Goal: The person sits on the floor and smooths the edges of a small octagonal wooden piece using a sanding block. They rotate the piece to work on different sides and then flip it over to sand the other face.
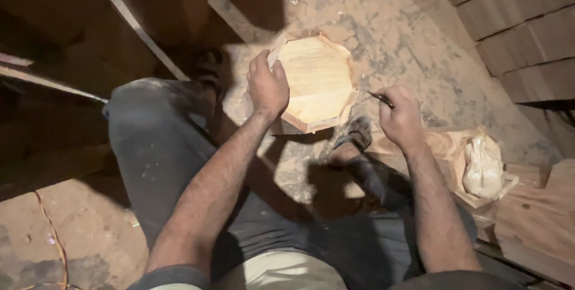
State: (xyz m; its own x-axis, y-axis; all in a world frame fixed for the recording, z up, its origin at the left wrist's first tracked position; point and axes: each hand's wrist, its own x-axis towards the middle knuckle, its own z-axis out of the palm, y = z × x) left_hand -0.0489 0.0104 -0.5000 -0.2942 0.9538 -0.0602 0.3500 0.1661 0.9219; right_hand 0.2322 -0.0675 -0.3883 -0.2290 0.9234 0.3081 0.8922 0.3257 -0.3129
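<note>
A light wooden octagonal tray with a raised rim is held above the dusty floor. My left hand grips its left rim, fingers over the edge. My right hand is to the right of the tray, closed on a thin dark tool whose tip points at the tray's right rim. My legs in dark trousers stretch out below, one sandalled foot under the tray.
A lump of pale putty lies on a wooden piece at the right. Stacked wooden boards fill the upper right. Dark wooden planks stand at the upper left. A flat board lies at the lower right.
</note>
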